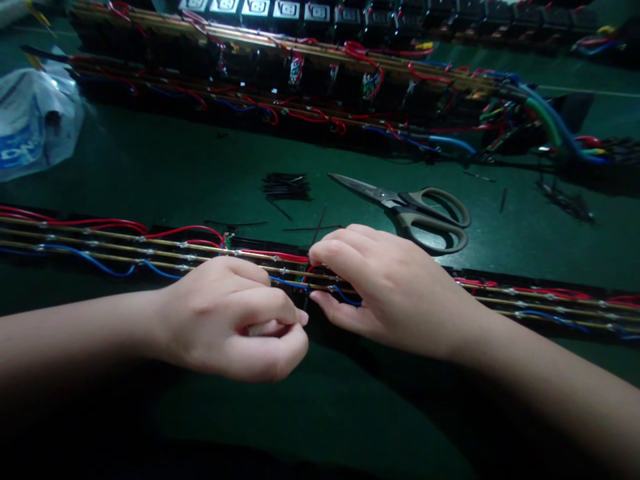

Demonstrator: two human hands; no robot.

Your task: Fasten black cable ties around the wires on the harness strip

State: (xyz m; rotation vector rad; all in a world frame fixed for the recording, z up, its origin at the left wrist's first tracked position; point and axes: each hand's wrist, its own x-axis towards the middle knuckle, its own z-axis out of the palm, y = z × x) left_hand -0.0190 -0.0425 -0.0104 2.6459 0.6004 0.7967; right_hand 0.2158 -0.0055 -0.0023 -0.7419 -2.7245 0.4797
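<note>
A long strip with brass bars and red and blue wires (115,248) runs across the table in front of me. My left hand (240,320) is closed in a pinch at the strip's near edge, on the dark end of a thin black cable tie (307,298). My right hand (385,287) grips across the strip, index finger on the far side and thumb on the near side. Another thin black length (319,223) sticks up behind the right index finger. The right hand's other fingers are partly hidden.
Beyond the strip lie a pile of black cable ties (287,187) and scissors (395,200) with their blades pointing left. More wired socket strips (300,80) stretch across the back. A plastic bag (40,123) is at left, dark scraps (567,200) at right.
</note>
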